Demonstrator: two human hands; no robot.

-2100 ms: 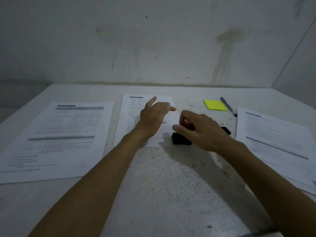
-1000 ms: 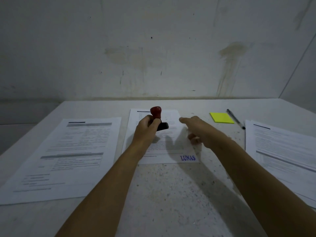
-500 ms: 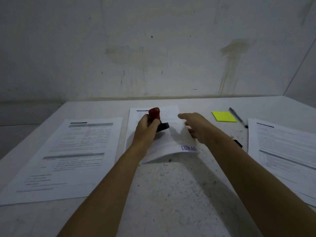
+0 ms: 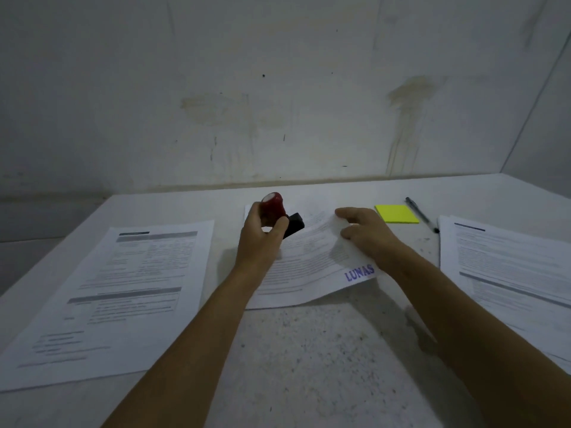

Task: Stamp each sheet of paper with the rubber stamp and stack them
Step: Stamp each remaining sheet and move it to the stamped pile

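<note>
One head-worn wide-angle view looks forward and down, close over the table point(image 4: 309, 350), facing the wall point(image 4: 278, 88).

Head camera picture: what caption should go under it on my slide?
Left hand holds the rubber stamp while right hand lifts the stamped sheet.
</note>
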